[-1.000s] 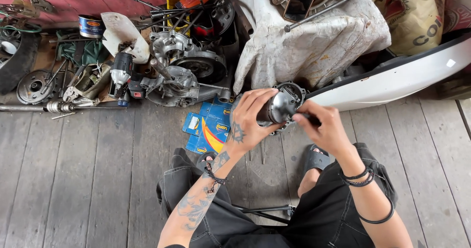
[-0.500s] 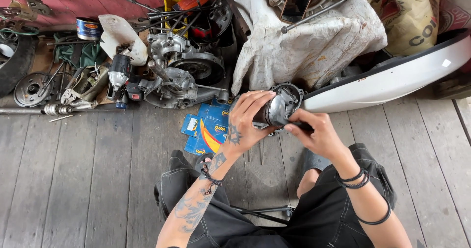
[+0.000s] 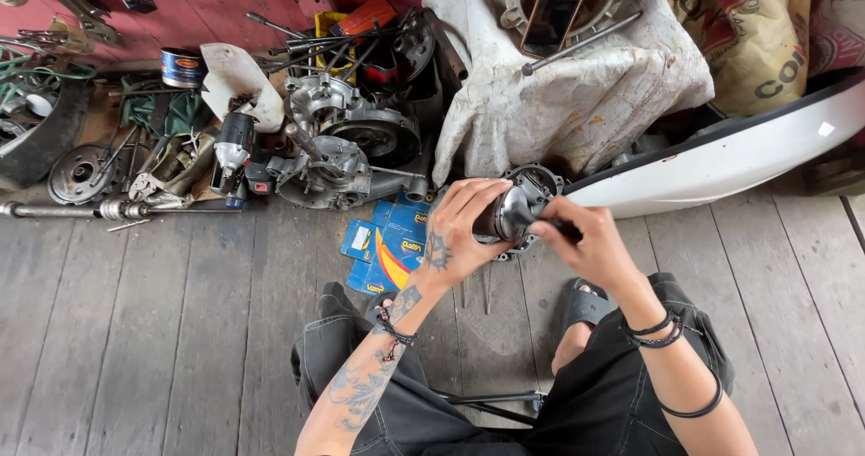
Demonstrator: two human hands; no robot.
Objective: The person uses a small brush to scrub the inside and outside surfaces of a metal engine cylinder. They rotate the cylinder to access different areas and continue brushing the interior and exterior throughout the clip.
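My left hand [image 3: 461, 231] is wrapped around a round dark metal engine part [image 3: 515, 211] held above the wooden floor. My right hand [image 3: 590, 249] is closed on a thin dark tool [image 3: 566, 230] whose tip meets the right side of that part. Behind the part sits a ring-shaped metal housing [image 3: 538, 182]. A blue and yellow flat box [image 3: 389, 249] lies on the floor just left of my left wrist. My legs in black trousers fill the lower middle of the view.
A grey engine casing [image 3: 347, 150] and a cordless driver [image 3: 232, 150] lie at the back. Loose tools and discs [image 3: 81, 172] crowd the left. A white cloth-covered heap [image 3: 577, 86] and a white curved panel [image 3: 730, 159] stand at the right.
Both hands have stayed at the metal part. My right hand has shifted slightly left, closer against the part, with the tool in it.
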